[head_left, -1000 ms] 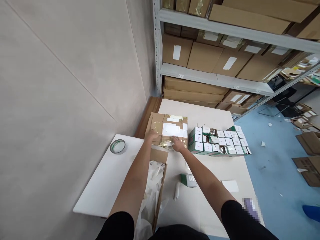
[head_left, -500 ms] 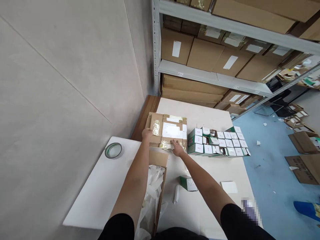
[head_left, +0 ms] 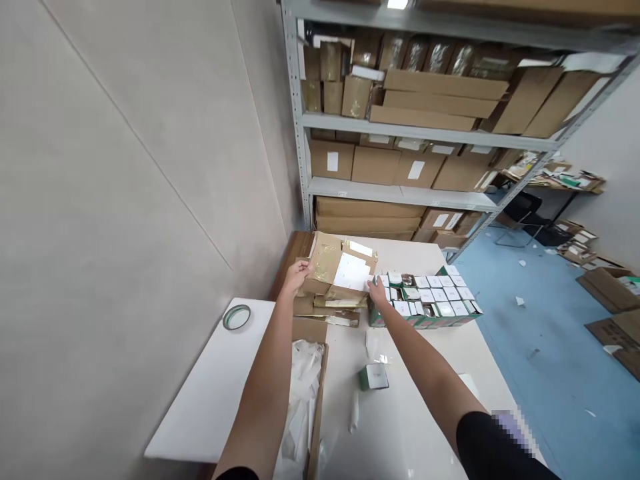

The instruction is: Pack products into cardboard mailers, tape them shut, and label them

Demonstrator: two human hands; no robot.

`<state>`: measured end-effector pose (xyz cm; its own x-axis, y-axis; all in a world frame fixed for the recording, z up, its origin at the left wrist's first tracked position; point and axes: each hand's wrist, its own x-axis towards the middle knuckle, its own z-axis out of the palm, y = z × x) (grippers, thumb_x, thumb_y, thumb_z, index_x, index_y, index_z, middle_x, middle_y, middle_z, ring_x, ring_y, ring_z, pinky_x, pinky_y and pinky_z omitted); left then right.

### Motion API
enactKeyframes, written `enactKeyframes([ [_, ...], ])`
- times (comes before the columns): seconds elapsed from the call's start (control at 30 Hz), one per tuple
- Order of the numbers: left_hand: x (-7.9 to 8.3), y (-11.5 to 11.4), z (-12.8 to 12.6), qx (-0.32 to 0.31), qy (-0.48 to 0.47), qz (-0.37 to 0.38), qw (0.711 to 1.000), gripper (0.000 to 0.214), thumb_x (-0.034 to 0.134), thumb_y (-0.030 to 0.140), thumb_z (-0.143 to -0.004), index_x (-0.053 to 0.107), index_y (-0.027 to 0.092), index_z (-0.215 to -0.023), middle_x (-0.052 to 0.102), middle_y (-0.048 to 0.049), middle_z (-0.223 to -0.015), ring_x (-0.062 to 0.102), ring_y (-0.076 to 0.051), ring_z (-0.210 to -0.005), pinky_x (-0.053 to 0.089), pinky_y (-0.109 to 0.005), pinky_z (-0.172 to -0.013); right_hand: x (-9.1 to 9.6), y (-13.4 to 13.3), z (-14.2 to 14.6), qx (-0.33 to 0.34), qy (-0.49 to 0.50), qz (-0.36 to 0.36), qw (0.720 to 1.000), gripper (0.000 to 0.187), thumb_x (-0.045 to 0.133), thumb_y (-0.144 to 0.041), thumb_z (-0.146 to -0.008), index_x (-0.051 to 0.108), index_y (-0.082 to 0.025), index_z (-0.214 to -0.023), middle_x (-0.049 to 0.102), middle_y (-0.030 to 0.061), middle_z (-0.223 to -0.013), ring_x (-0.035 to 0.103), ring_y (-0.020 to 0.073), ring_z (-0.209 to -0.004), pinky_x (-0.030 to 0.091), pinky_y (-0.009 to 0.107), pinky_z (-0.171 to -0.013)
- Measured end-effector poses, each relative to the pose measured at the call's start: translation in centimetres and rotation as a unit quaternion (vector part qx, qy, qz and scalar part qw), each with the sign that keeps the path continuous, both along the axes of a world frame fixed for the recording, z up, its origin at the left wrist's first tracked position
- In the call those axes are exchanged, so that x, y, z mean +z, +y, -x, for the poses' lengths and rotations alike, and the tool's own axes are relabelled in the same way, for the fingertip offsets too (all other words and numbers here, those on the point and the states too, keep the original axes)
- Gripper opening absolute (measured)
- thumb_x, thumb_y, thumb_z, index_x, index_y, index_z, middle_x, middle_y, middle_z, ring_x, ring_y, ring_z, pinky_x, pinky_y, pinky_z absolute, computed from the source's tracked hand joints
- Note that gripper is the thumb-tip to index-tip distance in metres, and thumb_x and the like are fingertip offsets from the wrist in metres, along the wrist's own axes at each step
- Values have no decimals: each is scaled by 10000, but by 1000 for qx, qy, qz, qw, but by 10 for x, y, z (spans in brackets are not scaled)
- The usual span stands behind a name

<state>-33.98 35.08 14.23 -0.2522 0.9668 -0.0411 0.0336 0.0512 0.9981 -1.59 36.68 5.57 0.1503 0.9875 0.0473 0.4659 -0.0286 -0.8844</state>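
Room: storeroom, white table (head_left: 450,340) by a grey wall, shelving (head_left: 400,195) of cartons behind.
Flattened carton (head_left: 340,270): tilted, held above more cardboard (head_left: 327,312), just beside rows of small green boxes (head_left: 430,303).
Left hand (head_left: 299,275): I see fingers curled round the carton's left edge.
Right hand (head_left: 377,291): fingers closed on its right edge.
Tape roll (head_left: 237,317): well apart, leftward.

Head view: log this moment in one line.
left hand: grips carton left edge | right hand: grips its right corner | carton: tilted above cardboard stack | small boxes: beside right hand
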Motion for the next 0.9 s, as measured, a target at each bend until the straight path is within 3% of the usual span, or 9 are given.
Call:
enactKeyframes([
  [0.1,23,-14,-13,-12,27,-31,999,444,858,524,-637,641,187,-828,686,-13,-758,671,-182,-780,531,-289,-765,29,-8,-29,-62,129,47,988,748,610,-435,-830,487,-181,-1523,667,176,-1362,674,301,-1194,551,471,-982],
  [0.17,33,-20,-25,-5,51,-52,997,414,823,515,-678,641,190,-858,689,-19,-792,677,-185,-812,535,-293,-792,44,-18,-47,-47,148,53,986,740,633,-433,-810,526,-184,-1498,673,178,-1353,684,298,-1175,562,461,-954],
  [0.3,44,-33,-53,78,94,-104,987,302,692,458,-802,625,203,-949,703,-54,-933,686,-193,-936,539,-308,-888,59,-44,-75,5,157,67,985,683,635,-400,-819,567,-207,-1471,644,179,-1403,667,274,-1200,554,433,-950],
  [0.47,51,-62,-81,136,112,-140,974,247,599,373,-878,609,204,-1058,708,-89,-1058,676,-209,-1033,521,-339,-983,61,-78,-97,30,216,73,973,654,654,-291,-797,594,-245,-1446,646,164,-1409,686,261,-1154,566,416,-907],
  [0.6,56,-87,-91,177,124,-121,969,229,583,348,-887,595,197,-1058,709,-94,-1067,679,-209,-1047,521,-332,-989,60,-98,-104,87,191,101,972,594,644,-293,-820,618,-256,-1412,625,138,-1444,663,253,-1210,569,407,-922],
  [0.77,60,-103,-88,207,101,-136,964,223,597,345,-880,588,183,-1035,698,-103,-1065,678,-210,-1030,521,-332,-974,53,-113,-89,141,184,153,961,541,700,-257,-760,686,-230,-1300,712,112,-1315,708,254,-1071,592,403,-855],
  [0.9,57,-103,-75,222,55,-144,963,233,658,344,-851,595,184,-1008,692,-72,-983,674,-199,-966,524,-342,-950,42,-114,-68,156,187,209,947,612,734,-227,-738,647,-230,-1344,660,118,-1411,716,250,-1022,594,363,-813],
])
